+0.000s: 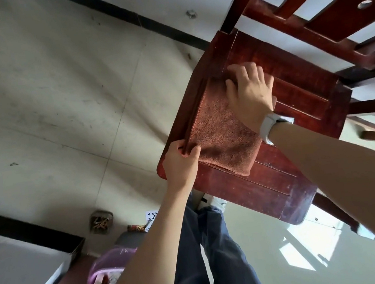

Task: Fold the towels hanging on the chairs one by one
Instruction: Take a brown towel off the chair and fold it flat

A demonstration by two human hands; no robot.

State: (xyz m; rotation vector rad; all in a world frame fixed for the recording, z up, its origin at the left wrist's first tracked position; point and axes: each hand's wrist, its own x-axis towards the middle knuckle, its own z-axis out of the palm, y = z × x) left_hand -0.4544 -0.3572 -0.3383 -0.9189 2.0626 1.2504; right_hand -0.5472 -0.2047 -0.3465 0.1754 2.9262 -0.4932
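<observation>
I'm looking down on a reddish-brown towel, folded into a flat rectangle and lying on the seat of a dark red wooden chair. My left hand sits at the towel's near corner, fingers curled over the folded edge and thumb on top, pinching that corner against the seat's edge. My right hand lies on top of the towel at its far end, fingers bent and close together with the tips pushing down at the far edge; whether they actually pinch the cloth there I cannot tell. A white wristband wraps the right wrist, just behind that hand. The towel stretches between my 2 hands, its long stitched edge running along the seat's left side. Beyond the right hand rise the chair's back slats. Below my left forearm, down on the tiled floor, stands a pink bin lined with a bag. My dark trouser legs show between the arms.
</observation>
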